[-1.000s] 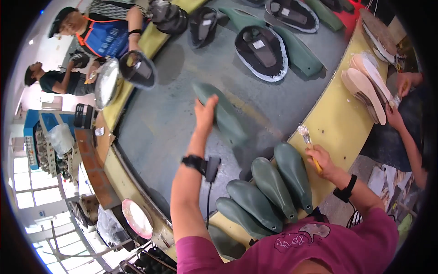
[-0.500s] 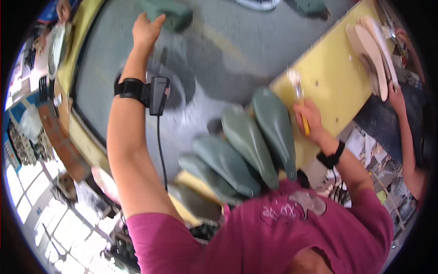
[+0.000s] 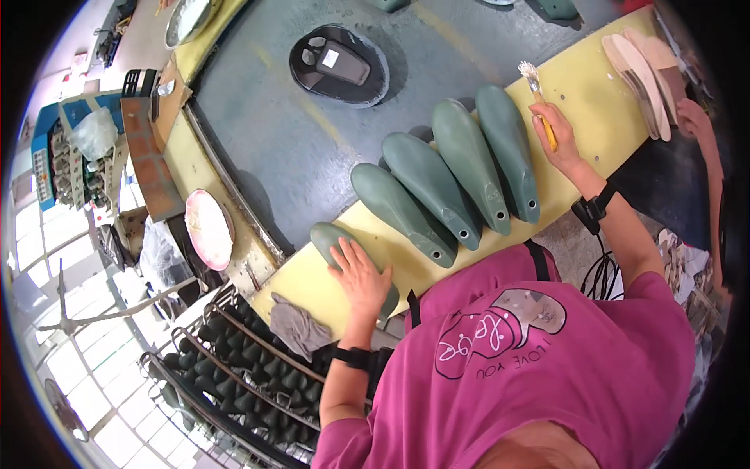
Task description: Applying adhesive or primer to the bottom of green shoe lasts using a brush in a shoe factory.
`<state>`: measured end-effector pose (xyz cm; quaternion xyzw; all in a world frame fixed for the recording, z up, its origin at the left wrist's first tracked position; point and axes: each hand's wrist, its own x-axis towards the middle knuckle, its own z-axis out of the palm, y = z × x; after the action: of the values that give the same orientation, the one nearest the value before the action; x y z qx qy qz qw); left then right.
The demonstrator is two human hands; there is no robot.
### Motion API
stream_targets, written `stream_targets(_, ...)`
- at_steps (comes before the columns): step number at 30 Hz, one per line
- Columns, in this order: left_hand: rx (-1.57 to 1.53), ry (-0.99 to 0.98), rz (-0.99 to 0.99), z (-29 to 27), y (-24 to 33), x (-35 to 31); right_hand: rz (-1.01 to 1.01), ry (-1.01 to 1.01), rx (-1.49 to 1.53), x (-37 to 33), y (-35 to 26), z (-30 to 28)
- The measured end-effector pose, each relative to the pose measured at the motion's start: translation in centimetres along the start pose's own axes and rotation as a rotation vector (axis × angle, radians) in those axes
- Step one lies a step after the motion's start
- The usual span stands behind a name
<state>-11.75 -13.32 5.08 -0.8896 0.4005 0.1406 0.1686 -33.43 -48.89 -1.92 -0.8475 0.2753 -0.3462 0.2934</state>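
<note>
My left hand (image 3: 361, 277) lies over the leftmost green shoe last (image 3: 328, 235), its fingers stretched out and its thumb apart. The hand hides the middle of that last; its rounded toe shows beyond the fingertips. In my right hand (image 3: 561, 139) is a paintbrush (image 3: 550, 137) with a yellow handle, held with its pale bristles pointing away from me. Between my hands, several more green lasts lie side by side, among them one next to my right hand (image 3: 506, 137). Their toes point away and their holed ends point toward me.
A black oval pad with a grey device (image 3: 344, 66) lies on the grey worktop. At left are a pale-crusted dish (image 3: 209, 230) and a grey rag (image 3: 299, 327). Racks of dark lasts (image 3: 250, 383) stand below. Another person's hand (image 3: 694, 117) is beside insoles (image 3: 641, 82) at right.
My left hand has come back from a green last at the far side to the leftmost near one. My right hand still holds the paintbrush. The view has shifted, showing more on the left.
</note>
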Motion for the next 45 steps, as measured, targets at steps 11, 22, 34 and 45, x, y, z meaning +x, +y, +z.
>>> stream_targets(11, -1.579, -0.161, -0.123, 1.5, -8.5, 1.4, -0.001, -0.381, 0.49, 4.5, -15.4, 1.6)
stream_targets(22, -1.665, -0.432, 0.488, -9.8, -0.1, 5.7, 0.101, -0.439, 0.8, 5.9, -17.6, 2.3)
stream_targets(34, -1.758, -0.326, 0.294, -16.4, 15.1, 24.9, -0.087, -0.094, -0.112, -3.4, 0.6, -1.6)
stream_targets(45, -0.736, 0.021, 0.033, -13.3, 28.1, 38.8, 0.01, -0.107, 0.025, -3.7, 2.1, -1.5)
